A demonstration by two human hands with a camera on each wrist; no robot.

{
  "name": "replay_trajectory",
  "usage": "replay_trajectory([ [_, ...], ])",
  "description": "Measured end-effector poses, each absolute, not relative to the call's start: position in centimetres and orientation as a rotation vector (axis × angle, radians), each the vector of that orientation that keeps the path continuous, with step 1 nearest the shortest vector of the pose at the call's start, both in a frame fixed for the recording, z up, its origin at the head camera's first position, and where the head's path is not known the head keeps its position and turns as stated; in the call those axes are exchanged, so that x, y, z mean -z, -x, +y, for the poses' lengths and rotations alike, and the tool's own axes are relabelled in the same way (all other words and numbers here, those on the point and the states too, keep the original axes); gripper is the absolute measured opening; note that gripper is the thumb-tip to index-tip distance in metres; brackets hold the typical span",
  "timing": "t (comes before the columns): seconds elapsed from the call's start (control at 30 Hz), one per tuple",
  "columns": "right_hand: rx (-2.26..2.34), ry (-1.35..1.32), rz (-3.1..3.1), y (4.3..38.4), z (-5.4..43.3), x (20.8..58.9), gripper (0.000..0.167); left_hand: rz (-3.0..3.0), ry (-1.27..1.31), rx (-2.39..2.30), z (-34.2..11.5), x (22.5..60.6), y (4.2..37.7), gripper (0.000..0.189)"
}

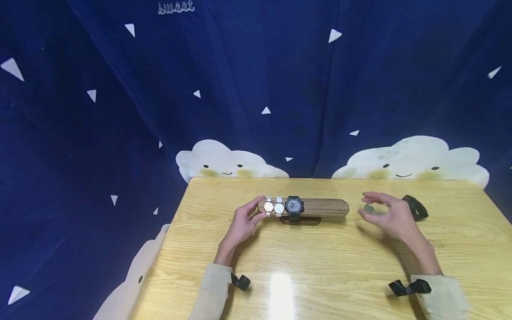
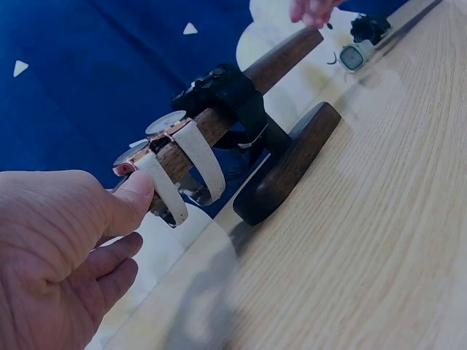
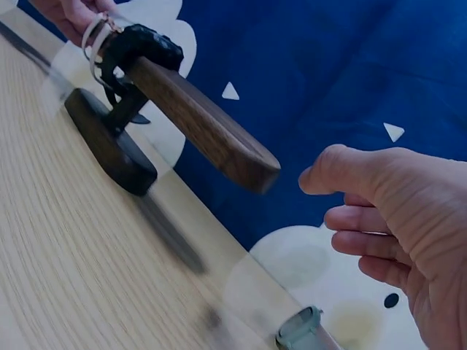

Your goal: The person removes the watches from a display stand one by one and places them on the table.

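A wooden watch stand (image 1: 328, 207) holds several watches toward its left end. Outermost is a rose-gold watch (image 1: 268, 207) with a white strap, pinched between thumb and forefinger of my left hand (image 1: 245, 221). Beside it sit a second white-strapped watch (image 1: 279, 208) and a chunky black watch (image 1: 294, 206). To the right of the stand, my right hand (image 1: 394, 216) holds nothing, its thumb and fingers apart. A pale green watch (image 2: 354, 57) lies on the table near that hand, and in the head view it appears between thumb and fingertips.
Past the right hand, another black watch (image 1: 416, 208) lies on the wooden table (image 1: 328, 271). The stand's dark foot (image 2: 292, 164) rests on the tabletop. A dark blue curtain (image 1: 256, 66) with white clouds and triangles hangs behind and to the left.
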State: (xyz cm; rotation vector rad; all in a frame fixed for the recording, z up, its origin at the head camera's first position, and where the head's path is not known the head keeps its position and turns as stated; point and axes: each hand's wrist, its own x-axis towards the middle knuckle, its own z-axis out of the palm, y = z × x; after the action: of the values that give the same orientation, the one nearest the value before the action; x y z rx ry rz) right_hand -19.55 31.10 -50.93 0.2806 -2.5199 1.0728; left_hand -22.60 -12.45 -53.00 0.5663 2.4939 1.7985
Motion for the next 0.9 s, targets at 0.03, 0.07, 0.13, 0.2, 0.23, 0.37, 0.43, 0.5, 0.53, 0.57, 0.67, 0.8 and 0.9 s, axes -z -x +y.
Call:
replay_trajectory([
  [0.03, -1.084, -0.284, -2.521, 19.5, 30.9, 50.9, 0.042, 2.495, -0.57, -1.794, -12.4, 53.0, 22.6, 0.059],
  [0.07, -1.087, -0.291, -2.524, 19.4, 30.7, 50.8, 0.042, 2.494, -0.571, -1.791, -12.3, 53.0, 22.6, 0.059],
  [0.13, -1.092, -0.311, -2.54, 19.3, 30.3, 50.8, 0.041, 2.494, -0.562, -1.778, -12.3, 53.0, 22.6, 0.06],
  [0.2, -1.087, -0.341, -2.557, 19.3, 29.7, 50.8, 0.042, 2.496, -0.549, -1.768, -12.3, 53.0, 22.6, 0.06],
  [0.23, -1.089, -0.352, -2.567, 19.3, 29.5, 50.9, 0.044, 2.496, -0.533, -1.764, -12.3, 53.0, 22.6, 0.061],
  [0.37, -1.088, -0.4, -2.583, 19.6, 28.6, 50.8, 0.049, 2.502, -0.501, -1.758, -12.4, 53.0, 22.6, 0.061],
  [0.43, -1.089, -0.416, -2.589, 19.8, 28.2, 50.8, 0.051, 2.5, -0.502, -1.763, -12.3, 53.0, 22.6, 0.061],
  [0.5, -1.085, -0.434, -2.6, 20.0, 27.9, 50.7, 0.053, 2.496, -0.522, -1.768, -12.4, 53.0, 22.5, 0.06],
  [0.53, -1.08, -0.444, -2.608, 20.1, 27.8, 50.7, 0.053, 2.491, -0.528, -1.772, -12.3, 53.0, 22.5, 0.06],
  [0.57, -1.077, -0.454, -2.615, 20.2, 27.7, 50.7, 0.054, 2.487, -0.532, -1.777, -12.3, 53.0, 22.5, 0.061],
  [0.67, -1.083, -0.471, -2.653, 20.7, 27.4, 50.8, 0.055, 2.476, -0.52, -1.797, -12.3, 53.1, 22.5, 0.061],
  [0.8, -1.128, -0.469, -2.692, 21.2, 26.8, 51.1, 0.057, 2.477, -0.523, -1.819, -12.3, 53.2, 22.6, 0.06],
  [0.9, -1.185, -0.466, -2.705, 21.5, 26.5, 51.3, 0.058, 2.489, -0.538, -1.814, -12.3, 53.2, 22.6, 0.06],
])
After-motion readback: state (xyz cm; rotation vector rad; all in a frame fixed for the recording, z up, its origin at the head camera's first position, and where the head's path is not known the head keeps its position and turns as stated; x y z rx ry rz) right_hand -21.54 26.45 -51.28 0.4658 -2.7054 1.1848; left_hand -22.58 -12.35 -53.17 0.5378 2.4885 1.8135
